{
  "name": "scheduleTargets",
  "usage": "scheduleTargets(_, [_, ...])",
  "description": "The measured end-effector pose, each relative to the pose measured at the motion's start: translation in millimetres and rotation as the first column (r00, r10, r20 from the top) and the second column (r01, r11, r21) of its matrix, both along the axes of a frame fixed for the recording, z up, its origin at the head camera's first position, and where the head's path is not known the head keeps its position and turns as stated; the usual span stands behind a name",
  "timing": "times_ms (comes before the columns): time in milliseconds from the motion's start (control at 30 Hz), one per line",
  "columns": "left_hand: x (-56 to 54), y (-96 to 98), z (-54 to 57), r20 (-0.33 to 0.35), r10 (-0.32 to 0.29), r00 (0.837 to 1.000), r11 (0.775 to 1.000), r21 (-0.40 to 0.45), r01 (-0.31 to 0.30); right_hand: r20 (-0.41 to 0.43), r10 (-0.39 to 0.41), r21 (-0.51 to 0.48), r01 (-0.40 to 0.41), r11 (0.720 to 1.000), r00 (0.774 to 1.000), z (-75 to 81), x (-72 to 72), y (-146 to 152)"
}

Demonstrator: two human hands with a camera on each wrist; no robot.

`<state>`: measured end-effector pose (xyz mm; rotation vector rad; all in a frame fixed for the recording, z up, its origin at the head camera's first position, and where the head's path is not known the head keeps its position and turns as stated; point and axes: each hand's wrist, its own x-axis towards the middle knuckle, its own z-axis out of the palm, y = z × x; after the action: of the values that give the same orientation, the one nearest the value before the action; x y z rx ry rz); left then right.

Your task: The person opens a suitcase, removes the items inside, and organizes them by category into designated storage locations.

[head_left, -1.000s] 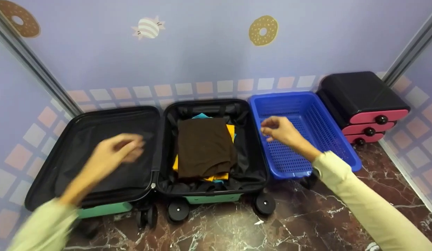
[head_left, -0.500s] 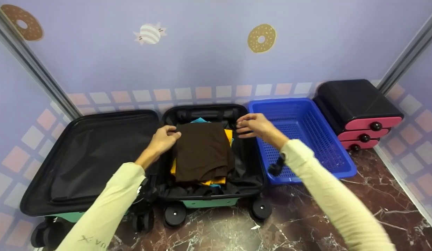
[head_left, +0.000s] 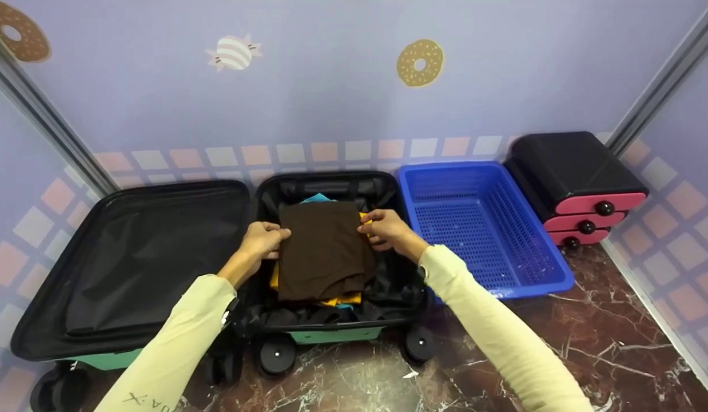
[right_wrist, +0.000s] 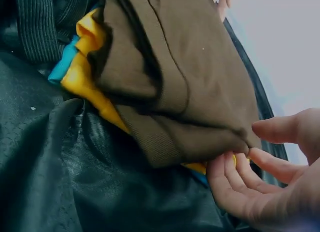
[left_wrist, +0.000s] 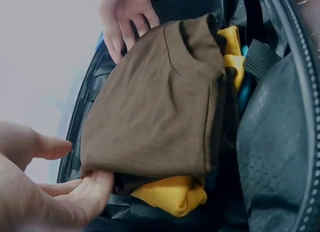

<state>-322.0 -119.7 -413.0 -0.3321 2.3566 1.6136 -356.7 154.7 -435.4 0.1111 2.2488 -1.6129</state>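
A folded brown garment [head_left: 321,246] lies on top of a pile in the open black-lined suitcase [head_left: 348,327]. Yellow cloth [left_wrist: 172,194] and blue cloth [right_wrist: 65,62] peek out beneath it. My left hand [head_left: 261,240] is at the garment's left side; in the left wrist view its fingertips slip under the brown edge while the thumb stays apart. On the opposite side my right hand [head_left: 388,230] has its fingers [right_wrist: 230,179] under the brown edge, over the yellow cloth. Its thumb tip is right beside that edge, not pressed down on the cloth.
The suitcase's other half [head_left: 154,257] lies open on the left. A blue perforated basket [head_left: 408,183] stands to the right, with a black drawer unit [head_left: 577,163] with pink fronts beyond it. A patterned wall rises behind; the marble floor [head_left: 360,383] is in front.
Both hands have moved inward to the pile: the left from over the left suitcase half, the right from over the basket. Their fingers have come under the brown garment's edges.
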Motion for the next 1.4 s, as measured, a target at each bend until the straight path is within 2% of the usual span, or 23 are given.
scheduleTargets(233, [-0.7,6.7,-7.3,-0.007,-0.019,1.0,1.0,-0.012,0.019,-0.09,-0.07,0.041,0.074,0.996,0.993,-1.8,3.3,-6.9])
scheduleTargets(333, [2.2,7.5,-9.1,-0.014,-0.035,0.999,0.999,-0.014,0.034,-0.06,-0.055,0.03,0.057,0.998,0.997,-3.8,3.2,-9.4])
scheduleTargets(467, [5.0,7.6,-6.4,-0.003,-0.054,0.999,0.998,0.025,0.054,-0.005,-0.025,-0.001,0.025,1.0,1.0,-5.0,3.1,-8.1])
scheduleTargets(667, [5.7,9.0,-5.7,-0.011,-0.063,0.998,0.996,0.064,0.063,0.008,-0.023,-0.044,0.023,0.999,1.0,1.2,5.5,-1.5])
scheduleTargets(800, [8.3,7.7,-10.7,-0.043,-0.041,0.998,0.998,0.047,0.043,-0.001,-0.017,-0.073,0.017,0.997,1.0,13.7,9.8,1.2])
scheduleTargets(933, [12.9,6.7,-14.3,-0.057,-0.025,0.998,0.998,0.057,0.028,-0.005,0.0,-0.156,-0.001,0.988,1.0,32.6,15.7,-3.7])
scheduleTargets(1067, [16.2,11.5,-14.4,-0.018,-0.017,1.0,0.993,0.118,0.019,-0.018,0.016,-0.252,-0.02,0.968,1.0,55.8,19.9,-10.7])
scheduleTargets(1267, [21.0,33.2,-18.7,0.025,0.037,0.999,0.975,0.217,-0.042,-0.055,0.061,-0.342,-0.076,0.937,0.997,87.9,22.2,-12.0])
scheduleTargets(1333, [21.9,40.7,-20.8,0.03,0.037,0.999,0.96,0.276,-0.044,-0.058,0.079,-0.354,-0.095,0.931,0.995,96.1,24.1,-10.1])
scheduleTargets(1400, [22.6,46.6,-22.0,0.058,0.031,0.998,0.927,0.371,-0.051,-0.059,0.087,-0.369,-0.102,0.924,0.994,102.7,26.2,-7.2])
